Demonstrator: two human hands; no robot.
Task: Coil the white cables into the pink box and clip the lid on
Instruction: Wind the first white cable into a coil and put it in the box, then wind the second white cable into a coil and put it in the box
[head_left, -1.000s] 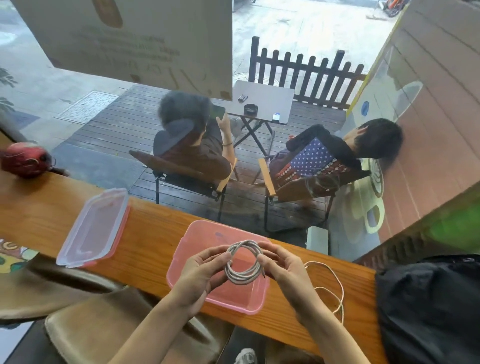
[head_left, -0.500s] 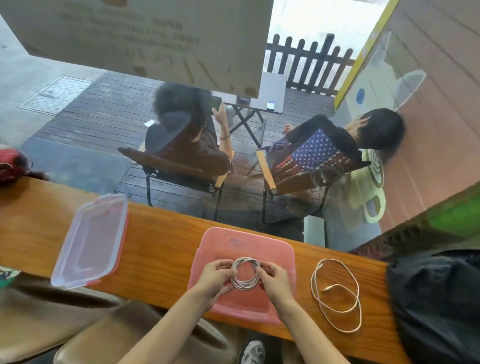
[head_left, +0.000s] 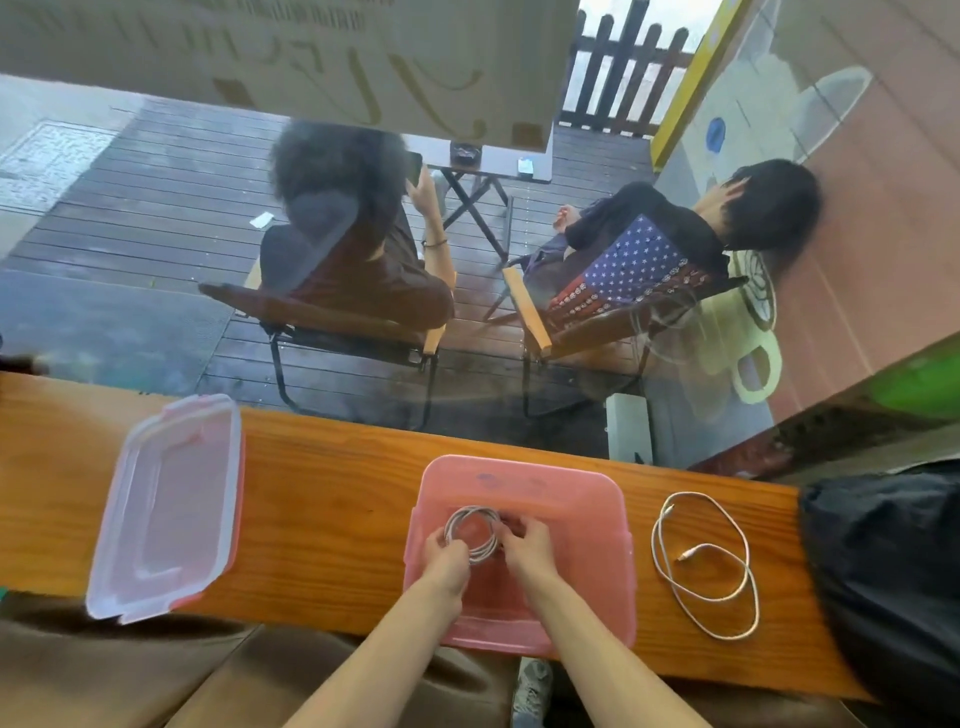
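Now that both hands (head_left: 485, 553) have lowered the coiled cable (head_left: 471, 535) into the pink box (head_left: 571, 493), still gripping it, one loose cable (head_left: 706, 564) remains.

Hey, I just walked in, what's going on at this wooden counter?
A person is packing cables. Both the left hand and the right hand hold a small coiled white cable down inside the open pink plastic box. A second white cable lies loosely looped on the wooden counter right of the box. The clear lid with pink clips rests apart to the left, not yet on.
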